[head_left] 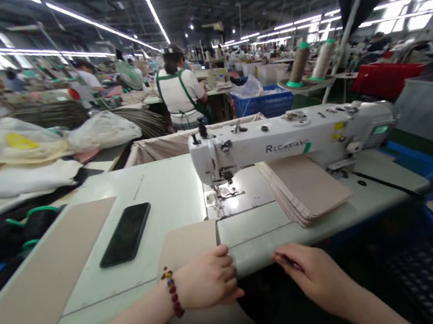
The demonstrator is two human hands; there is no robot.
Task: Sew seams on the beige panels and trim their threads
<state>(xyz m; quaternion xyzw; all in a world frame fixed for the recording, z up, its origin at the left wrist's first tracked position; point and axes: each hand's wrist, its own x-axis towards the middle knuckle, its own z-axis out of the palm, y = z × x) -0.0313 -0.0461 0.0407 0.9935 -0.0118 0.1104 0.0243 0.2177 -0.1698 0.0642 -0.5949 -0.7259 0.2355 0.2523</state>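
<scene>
My left hand, a beaded bracelet at its wrist, is closed on the right edge of a beige panel. That panel lies partly on the pale green table and bends down over its front edge. Just off the table's front edge, my right hand is pinched closed; a small dark bit shows between its fingers, too little to name. Behind the panel stands a white sewing machine, its needle area lit. A stack of beige panels rests under the machine's arm.
A black phone and a long beige strip lie on the table's left side. Thread cones stand behind the machine. Blue crates and a red bin are farther back. A person in a green apron faces away.
</scene>
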